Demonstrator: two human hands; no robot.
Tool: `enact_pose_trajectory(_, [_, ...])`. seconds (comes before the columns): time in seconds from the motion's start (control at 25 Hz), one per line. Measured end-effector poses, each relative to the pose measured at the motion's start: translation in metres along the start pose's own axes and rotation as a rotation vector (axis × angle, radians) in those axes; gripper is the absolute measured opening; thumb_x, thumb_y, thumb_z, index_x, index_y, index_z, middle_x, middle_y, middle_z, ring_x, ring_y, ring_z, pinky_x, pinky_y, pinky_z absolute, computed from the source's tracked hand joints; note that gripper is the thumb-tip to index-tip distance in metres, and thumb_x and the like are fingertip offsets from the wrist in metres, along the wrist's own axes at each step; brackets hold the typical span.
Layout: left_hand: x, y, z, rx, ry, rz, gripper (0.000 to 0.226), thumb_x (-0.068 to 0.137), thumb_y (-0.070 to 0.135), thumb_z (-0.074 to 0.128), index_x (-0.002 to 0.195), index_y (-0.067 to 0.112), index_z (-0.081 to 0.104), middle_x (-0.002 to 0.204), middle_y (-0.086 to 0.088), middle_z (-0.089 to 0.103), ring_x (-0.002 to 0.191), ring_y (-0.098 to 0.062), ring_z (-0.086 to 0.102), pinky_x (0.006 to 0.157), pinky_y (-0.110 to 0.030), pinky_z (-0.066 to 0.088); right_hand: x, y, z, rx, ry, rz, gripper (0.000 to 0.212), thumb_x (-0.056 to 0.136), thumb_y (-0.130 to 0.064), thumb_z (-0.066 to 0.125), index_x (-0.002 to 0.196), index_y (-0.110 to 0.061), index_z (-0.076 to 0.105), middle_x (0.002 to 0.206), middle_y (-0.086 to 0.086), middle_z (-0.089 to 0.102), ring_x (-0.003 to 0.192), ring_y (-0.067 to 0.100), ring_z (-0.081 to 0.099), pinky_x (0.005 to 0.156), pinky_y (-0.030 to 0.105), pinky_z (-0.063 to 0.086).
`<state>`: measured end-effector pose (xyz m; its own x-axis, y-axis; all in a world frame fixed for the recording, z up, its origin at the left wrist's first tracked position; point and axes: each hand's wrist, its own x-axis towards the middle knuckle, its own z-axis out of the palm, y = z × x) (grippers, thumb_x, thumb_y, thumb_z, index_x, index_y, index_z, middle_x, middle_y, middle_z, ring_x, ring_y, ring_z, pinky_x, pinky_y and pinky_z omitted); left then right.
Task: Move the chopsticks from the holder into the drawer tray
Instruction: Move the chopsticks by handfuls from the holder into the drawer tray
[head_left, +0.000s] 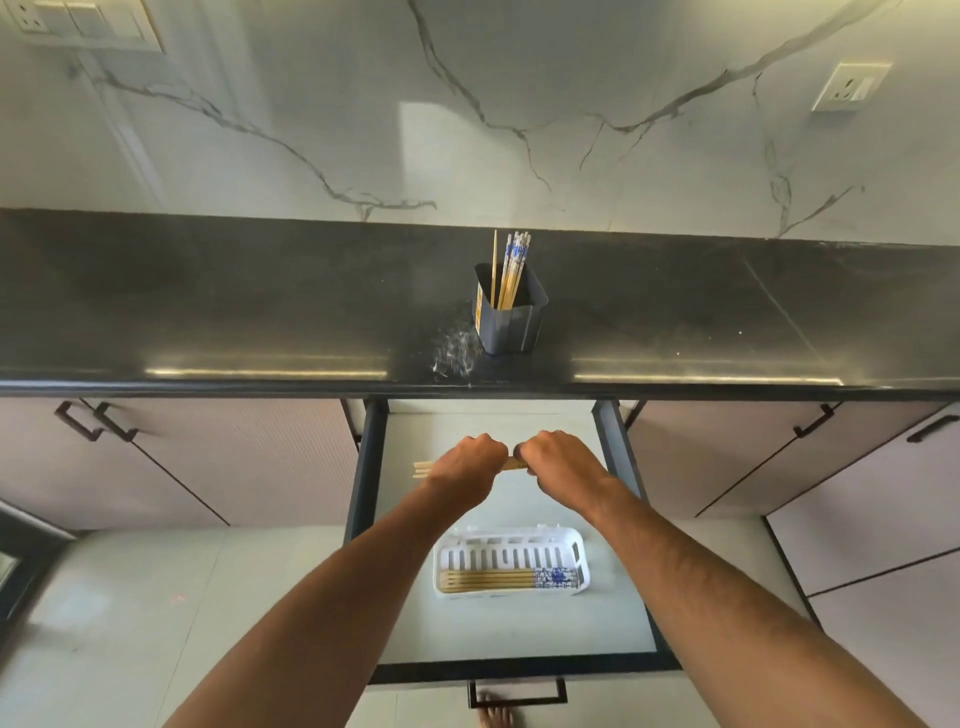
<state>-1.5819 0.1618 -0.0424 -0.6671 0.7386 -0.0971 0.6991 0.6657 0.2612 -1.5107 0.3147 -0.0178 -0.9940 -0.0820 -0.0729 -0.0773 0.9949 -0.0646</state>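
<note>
Bamboo chopsticks (423, 468) are held level over the open drawer (618, 457), clasped by both the left hand (467, 462) and right hand (558, 460), their tips jutting left past the left grip. More are stood in the dark holder (511, 325) on the black surface (208, 306), and others are laid in the white tray (519, 548).

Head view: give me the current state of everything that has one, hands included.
Drawer: pulled open.
Holder: upright on the counter, chopsticks remaining inside.
Tray: in the drawer, some chopsticks laid flat.
Held chopsticks: horizontal over the drawer.
Left hand: gripping them.
Right hand: gripping them.
</note>
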Motion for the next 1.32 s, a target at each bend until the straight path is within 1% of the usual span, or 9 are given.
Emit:
enact_pose_trajectory(0.08, [-0.005, 0.003, 0.015, 0.006, -0.018, 0.01, 0.013, 0.095, 0.002, 0.057, 0.103, 0.01, 0.062, 0.095, -0.011, 0.063, 0.083, -0.028, 0.064, 0.072, -0.039, 0.058, -0.007, 0.0, 0.013, 0.003, -0.033, 0.038, 0.019, 0.092, -0.005, 0.066, 0.108, -0.012, 0.073, 0.089, 0.01, 0.073, 0.073, 0.021, 0.069, 0.071, 0.025, 0.054])
enact_pose_trajectory(0.2, [-0.017, 0.005, 0.036, 0.037, -0.025, -0.013, 0.02, 0.089, -0.006, 0.053, 0.099, 0.011, 0.059, 0.092, -0.012, 0.064, 0.082, -0.034, 0.064, 0.067, -0.043, 0.054, -0.022, 0.005, 0.029, 0.021, -0.074, 0.1, 0.017, 0.091, 0.001, 0.062, 0.096, -0.011, 0.073, 0.081, 0.011, 0.071, 0.068, 0.023, 0.065, 0.066, 0.028, 0.053])
enact_pose_trajectory(0.32, [-0.034, 0.002, 0.064, 0.091, -0.089, -0.021, 0.026, 0.082, -0.012, 0.052, 0.096, 0.008, 0.06, 0.092, -0.015, 0.066, 0.085, -0.038, 0.065, 0.067, -0.041, 0.05, -0.04, 0.008, 0.054, 0.029, -0.141, 0.123, 0.023, 0.083, 0.012, 0.057, 0.079, -0.009, 0.067, 0.074, 0.014, 0.069, 0.059, 0.023, 0.054, 0.057, 0.028, 0.038])
enact_pose_trajectory(0.44, [-0.048, -0.001, 0.096, 0.108, -0.139, 0.001, 0.022, 0.086, -0.006, 0.05, 0.098, 0.009, 0.062, 0.098, -0.015, 0.067, 0.091, -0.038, 0.066, 0.071, -0.041, 0.049, -0.051, 0.007, 0.088, 0.005, -0.22, 0.092, 0.026, 0.08, 0.013, 0.056, 0.089, -0.007, 0.069, 0.085, 0.015, 0.071, 0.076, 0.03, 0.068, 0.063, 0.032, 0.049])
enact_pose_trajectory(0.6, [-0.057, -0.002, 0.13, 0.058, -0.17, -0.019, 0.022, 0.093, 0.0, 0.046, 0.104, 0.011, 0.063, 0.1, -0.013, 0.069, 0.094, -0.035, 0.067, 0.075, -0.041, 0.051, -0.056, 0.011, 0.128, 0.023, -0.25, 0.054, 0.023, 0.088, 0.005, 0.056, 0.099, -0.01, 0.069, 0.094, 0.011, 0.072, 0.089, 0.028, 0.07, 0.076, 0.034, 0.053])
enact_pose_trajectory(0.76, [-0.054, -0.005, 0.155, 0.015, -0.163, -0.051, 0.025, 0.093, -0.002, 0.044, 0.103, 0.007, 0.065, 0.101, -0.015, 0.068, 0.095, -0.034, 0.066, 0.073, -0.039, 0.05, -0.052, 0.014, 0.155, 0.063, -0.277, 0.044, 0.023, 0.088, 0.006, 0.058, 0.099, -0.011, 0.068, 0.095, 0.009, 0.073, 0.089, 0.024, 0.07, 0.078, 0.033, 0.056])
enact_pose_trajectory(1.0, [-0.037, -0.009, 0.172, 0.026, -0.176, -0.082, 0.028, 0.092, -0.001, 0.047, 0.109, 0.01, 0.066, 0.111, -0.01, 0.063, 0.104, -0.027, 0.063, 0.082, -0.038, 0.051, -0.048, 0.02, 0.182, 0.083, -0.294, 0.071, 0.017, 0.088, -0.006, 0.066, 0.1, -0.016, 0.07, 0.098, 0.004, 0.075, 0.09, 0.019, 0.071, 0.081, 0.028, 0.054])
enact_pose_trajectory(1.2, [-0.037, -0.014, 0.182, 0.011, -0.193, -0.111, 0.031, 0.085, 0.0, 0.054, 0.113, 0.012, 0.059, 0.115, -0.007, 0.06, 0.106, -0.026, 0.06, 0.087, -0.035, 0.047, -0.048, 0.021, 0.185, 0.015, -0.269, 0.085, 0.018, 0.072, -0.011, 0.078, 0.088, -0.019, 0.074, 0.087, -0.001, 0.076, 0.08, 0.018, 0.072, 0.072, 0.028, 0.054])
enact_pose_trajectory(1.32, [-0.039, -0.017, 0.182, -0.008, -0.176, -0.134, 0.029, 0.085, 0.001, 0.053, 0.111, 0.013, 0.06, 0.115, -0.007, 0.061, 0.106, -0.026, 0.06, 0.087, -0.034, 0.046, -0.046, 0.024, 0.186, 0.015, -0.282, 0.074, 0.022, 0.071, -0.002, 0.069, 0.087, -0.017, 0.073, 0.085, 0.002, 0.074, 0.081, 0.022, 0.071, 0.073, 0.033, 0.053])
